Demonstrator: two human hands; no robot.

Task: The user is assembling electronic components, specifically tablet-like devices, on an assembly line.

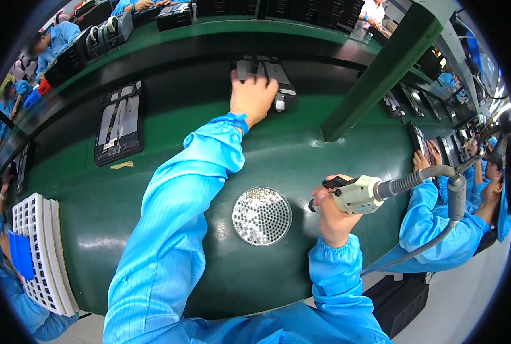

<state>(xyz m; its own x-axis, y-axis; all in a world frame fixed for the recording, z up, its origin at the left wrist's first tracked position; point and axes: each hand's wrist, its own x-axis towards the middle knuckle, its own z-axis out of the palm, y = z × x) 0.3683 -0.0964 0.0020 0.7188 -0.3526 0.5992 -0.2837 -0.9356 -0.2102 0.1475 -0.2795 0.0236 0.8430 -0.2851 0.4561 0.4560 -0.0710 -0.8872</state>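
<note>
My left hand reaches out over an opened tablet-like device at the far side of the bench. Its fingers are spread, with fingertips blurred over the device's near part; a firm hold cannot be made out. Close to me on the right, my right hand is closed around a pale electric screwdriver with a black lever and a grey cable. The driver's dark nose points left. Between my forearms lies a round clear dish with many small screws sitting in its rows of holes.
Another opened device lies on the left, near a yellowish scrap. White grid trays are stacked at the left edge. A green post rises right of my left hand. A co-worker in blue works at right.
</note>
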